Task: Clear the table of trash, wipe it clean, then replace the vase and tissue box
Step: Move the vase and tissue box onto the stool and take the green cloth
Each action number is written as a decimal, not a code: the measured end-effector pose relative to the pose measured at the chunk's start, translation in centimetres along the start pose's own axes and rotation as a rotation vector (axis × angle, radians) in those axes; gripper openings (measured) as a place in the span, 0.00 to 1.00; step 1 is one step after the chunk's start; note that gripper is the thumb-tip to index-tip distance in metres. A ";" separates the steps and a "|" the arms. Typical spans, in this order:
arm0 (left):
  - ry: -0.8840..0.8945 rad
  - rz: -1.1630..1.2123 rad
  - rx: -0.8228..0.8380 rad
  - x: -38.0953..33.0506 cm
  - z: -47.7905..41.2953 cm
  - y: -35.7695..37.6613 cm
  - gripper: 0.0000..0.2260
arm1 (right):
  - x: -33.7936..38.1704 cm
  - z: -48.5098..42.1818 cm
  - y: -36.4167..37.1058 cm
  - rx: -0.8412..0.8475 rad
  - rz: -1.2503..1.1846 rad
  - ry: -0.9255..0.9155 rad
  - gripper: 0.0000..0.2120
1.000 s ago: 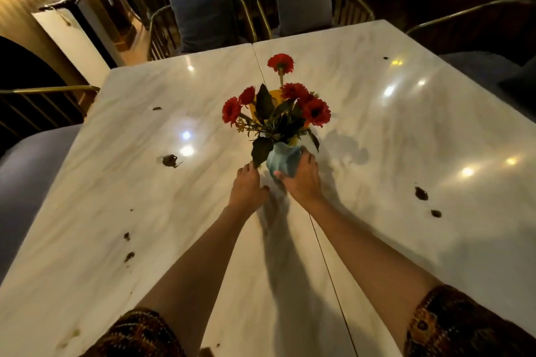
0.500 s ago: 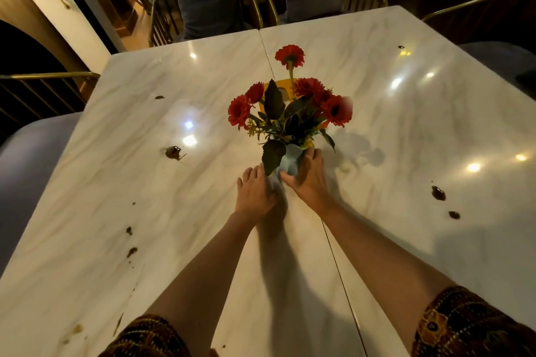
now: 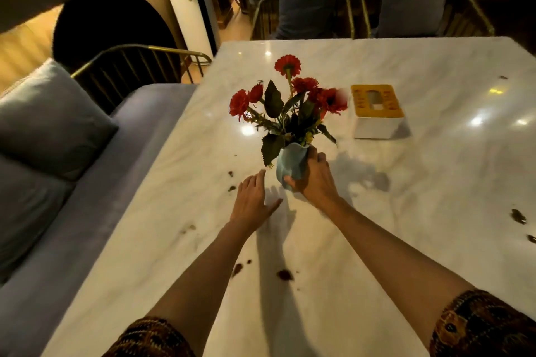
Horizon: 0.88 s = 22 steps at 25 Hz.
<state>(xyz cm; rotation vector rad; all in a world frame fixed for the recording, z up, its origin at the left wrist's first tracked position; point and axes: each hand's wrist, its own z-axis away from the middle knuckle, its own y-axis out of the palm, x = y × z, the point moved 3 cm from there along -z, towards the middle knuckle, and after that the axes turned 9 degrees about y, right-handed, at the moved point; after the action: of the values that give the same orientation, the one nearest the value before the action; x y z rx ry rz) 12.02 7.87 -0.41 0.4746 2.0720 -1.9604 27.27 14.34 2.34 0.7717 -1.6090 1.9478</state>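
A pale blue vase (image 3: 290, 164) of red flowers (image 3: 290, 95) is lifted slightly over the white marble table (image 3: 406, 197), near its left side. My right hand (image 3: 314, 180) grips the vase round its lower body. My left hand (image 3: 252, 200) hovers flat just left of the vase, fingers straight, not touching it. A white tissue box with a yellow top (image 3: 377, 110) stands on the table behind and right of the flowers. Dark brown spots and crumbs (image 3: 284, 274) lie scattered on the marble, including some at the right edge (image 3: 517, 216).
A grey cushioned bench with a pillow (image 3: 49, 122) runs along the table's left edge. Chairs with grey cushions (image 3: 307, 6) stand at the far side. A white upright unit (image 3: 194, 14) stands by the wall at the back left.
The vase has moved left across the table in my right hand, uncovering the tissue box. My left hand has come off the vase and spread flat. The view has swung left.
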 end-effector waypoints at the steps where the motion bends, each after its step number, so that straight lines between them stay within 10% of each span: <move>1: -0.023 -0.014 -0.026 2.2 1.6 -1.5 0.38 | 1.9 0.8 1.6 0.019 0.003 -0.020 0.39; 22: -0.706 -0.124 -0.330 37.2 47.0 -22.5 0.37 | 39.0 26.8 41.3 0.442 0.031 -0.536 0.41</move>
<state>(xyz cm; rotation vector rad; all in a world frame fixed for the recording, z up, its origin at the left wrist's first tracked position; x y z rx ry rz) -32.99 -37.55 2.42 -0.3732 1.8993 -1.4806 -26.07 -18.77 4.28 1.5601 -1.4691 2.2827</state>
